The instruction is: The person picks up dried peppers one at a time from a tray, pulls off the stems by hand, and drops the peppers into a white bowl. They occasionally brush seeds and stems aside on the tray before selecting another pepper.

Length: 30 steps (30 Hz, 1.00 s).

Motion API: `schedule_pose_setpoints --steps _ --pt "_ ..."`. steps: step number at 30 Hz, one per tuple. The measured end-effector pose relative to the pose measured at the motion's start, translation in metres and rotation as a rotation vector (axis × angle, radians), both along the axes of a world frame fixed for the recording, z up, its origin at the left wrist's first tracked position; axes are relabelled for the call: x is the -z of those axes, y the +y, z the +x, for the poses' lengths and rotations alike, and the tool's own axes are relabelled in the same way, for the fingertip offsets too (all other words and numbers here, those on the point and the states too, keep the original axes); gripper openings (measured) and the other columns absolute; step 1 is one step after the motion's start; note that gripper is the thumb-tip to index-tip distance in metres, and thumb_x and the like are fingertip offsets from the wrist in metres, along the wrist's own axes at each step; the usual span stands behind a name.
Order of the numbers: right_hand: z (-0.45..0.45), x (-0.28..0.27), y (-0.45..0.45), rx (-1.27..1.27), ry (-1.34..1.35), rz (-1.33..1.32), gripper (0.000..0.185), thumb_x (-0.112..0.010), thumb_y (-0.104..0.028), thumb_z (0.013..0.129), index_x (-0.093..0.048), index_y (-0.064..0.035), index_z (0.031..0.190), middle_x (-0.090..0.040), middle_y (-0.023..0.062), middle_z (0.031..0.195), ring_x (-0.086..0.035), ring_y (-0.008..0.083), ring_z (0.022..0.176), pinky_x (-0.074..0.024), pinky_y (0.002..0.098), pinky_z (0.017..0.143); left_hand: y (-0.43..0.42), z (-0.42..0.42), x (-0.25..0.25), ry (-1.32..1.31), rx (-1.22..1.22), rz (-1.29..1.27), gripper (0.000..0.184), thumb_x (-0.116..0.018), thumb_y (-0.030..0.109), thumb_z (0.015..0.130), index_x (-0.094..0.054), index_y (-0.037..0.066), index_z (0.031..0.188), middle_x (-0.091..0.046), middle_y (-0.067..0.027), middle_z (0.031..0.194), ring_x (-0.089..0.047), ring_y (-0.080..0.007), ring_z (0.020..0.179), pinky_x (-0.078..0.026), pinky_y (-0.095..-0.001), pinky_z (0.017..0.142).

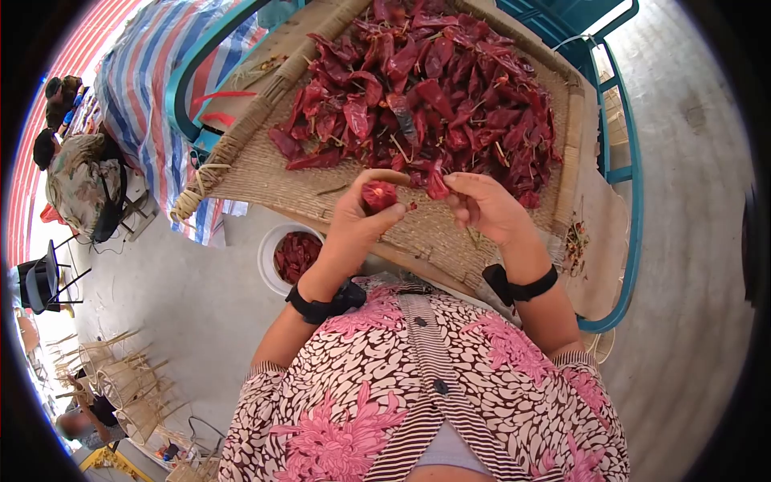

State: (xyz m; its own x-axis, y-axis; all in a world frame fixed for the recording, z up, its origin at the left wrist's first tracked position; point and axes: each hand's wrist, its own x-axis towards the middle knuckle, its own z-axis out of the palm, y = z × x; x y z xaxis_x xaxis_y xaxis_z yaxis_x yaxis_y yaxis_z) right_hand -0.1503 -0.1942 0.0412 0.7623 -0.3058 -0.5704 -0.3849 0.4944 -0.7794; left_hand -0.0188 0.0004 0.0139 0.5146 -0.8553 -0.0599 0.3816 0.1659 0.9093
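Dried red chili peppers (434, 88) lie in a big heap on a woven tray (265, 173) in front of me. My left hand (357, 215) is closed around a red chili (379, 195), its fingers curled with the thumb toward the front. Just to the right, my right hand (491, 210) pinches another dried chili (436, 181) between thumb and fingertips. Both hands hover over the near edge of the tray, a short gap apart. Parts of the left-hand chili are hidden by the fingers.
A white bucket (267, 255) with red chilies stands on the floor below left. A teal metal frame (631, 241) runs around the tray. Stems and scraps (576, 245) lie at right. Woven baskets (132, 386) and other people are at left.
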Motion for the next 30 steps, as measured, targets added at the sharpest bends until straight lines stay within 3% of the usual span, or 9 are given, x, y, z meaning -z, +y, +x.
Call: schedule_pose_setpoints --steps 4,6,9,12,15,18,21,24,30 --pt "-0.002 -0.006 0.014 -0.010 -0.009 0.154 0.016 -0.060 -0.025 0.095 -0.062 -0.0116 0.087 -0.060 -0.0028 0.072 -0.055 0.0061 0.055 -0.0442 0.0234 0.048 -0.016 -0.005 0.007 -0.585 -0.070 -0.139 0.046 -0.063 -0.005 0.084 -0.054 0.005 0.127 -0.057 -0.0059 0.128 -0.059 -0.0165 0.109 -0.046 -0.0295 0.096" --pt "-0.004 -0.002 0.021 -0.001 0.014 0.225 0.016 -0.060 -0.025 0.095 -0.062 -0.0111 0.088 -0.060 -0.0025 0.073 -0.054 0.0063 0.055 -0.0445 0.0236 0.048 -0.017 -0.010 0.009 -0.565 -0.042 -0.128 0.044 -0.065 -0.005 0.082 -0.057 0.005 0.123 -0.058 -0.0070 0.124 -0.057 -0.0174 0.112 -0.044 -0.0294 0.097" --pt "-0.005 -0.005 0.031 -0.015 -0.051 0.119 0.021 -0.058 -0.027 0.097 -0.063 -0.0071 0.089 -0.060 -0.0019 0.072 -0.054 0.0062 0.056 -0.0450 0.0236 0.049 -0.017 -0.014 0.016 -0.657 -0.079 -0.161 0.037 -0.067 -0.003 0.081 -0.059 0.005 0.116 -0.062 -0.0086 0.119 -0.060 -0.0200 0.108 -0.047 -0.0311 0.093" --pt "-0.003 -0.008 0.016 -0.270 0.084 -0.510 0.018 -0.059 -0.023 0.094 -0.063 -0.0056 0.092 -0.062 0.0027 0.075 -0.061 0.0154 0.063 -0.0492 0.0303 0.057 -0.004 -0.024 0.018 -0.184 0.008 0.033 0.029 -0.067 0.000 0.086 -0.057 0.005 0.112 -0.063 -0.0066 0.116 -0.059 -0.0122 0.099 -0.048 -0.0271 0.087" --pt "-0.001 0.002 -0.002 -0.246 0.264 -1.510 0.015 -0.062 -0.018 0.089 -0.061 -0.0082 0.101 -0.063 0.0081 0.085 -0.065 0.0274 0.078 -0.0512 0.0393 0.068 0.004 -0.026 0.011 -0.005 -0.029 0.003 0.023 -0.066 0.005 0.090 -0.054 0.007 0.110 -0.064 -0.0010 0.103 -0.055 -0.0052 0.083 -0.047 -0.0212 0.072" --pt "0.012 0.007 -0.024 -0.139 0.350 -1.617 0.025 -0.064 -0.014 0.084 -0.059 -0.0139 0.109 -0.060 0.0111 0.097 -0.062 0.0349 0.091 -0.0501 0.0468 0.076 0.007 -0.028 0.010 0.042 -0.060 -0.007 0.021 -0.067 0.010 0.091 -0.052 0.009 0.105 -0.061 0.0027 0.087 -0.048 -0.0009 0.063 -0.038 -0.0175 0.051" --pt "0.023 0.027 -0.041 -0.197 0.388 -1.746 0.029 -0.066 -0.016 0.084 -0.058 -0.0151 0.112 -0.058 0.0104 0.101 -0.063 0.0330 0.092 -0.0509 0.0466 0.076 0.011 -0.032 0.002 0.014 -0.062 0.103 0.025 -0.071 0.013 0.088 -0.052 0.009 0.104 -0.055 0.0043 0.079 -0.047 -0.0011 0.061 -0.037 -0.0183 0.049" --pt "0.032 0.047 -0.050 -0.118 0.312 -1.872 0.026 -0.066 -0.017 0.084 -0.059 -0.0162 0.110 -0.060 0.0071 0.093 -0.063 0.0292 0.084 -0.0489 0.0433 0.070 0.008 -0.032 0.007 -0.023 -0.032 0.149 0.027 -0.073 0.014 0.086 -0.053 0.009 0.103 -0.053 0.0049 0.077 -0.047 -0.0014 0.060 -0.035 -0.0187 0.047" --pt "0.023 0.027 -0.043 0.018 0.205 -1.683 0.022 -0.070 -0.020 0.082 -0.062 -0.0118 0.102 -0.061 0.0061 0.089 -0.065 0.0243 0.079 -0.0515 0.0409 0.072 0.004 -0.033 0.014 0.013 -0.069 0.079 0.025 -0.072 0.011 0.086 -0.053 0.009 0.103 -0.053 0.0059 0.078 -0.046 -0.0014 0.060 -0.035 -0.0177 0.049"
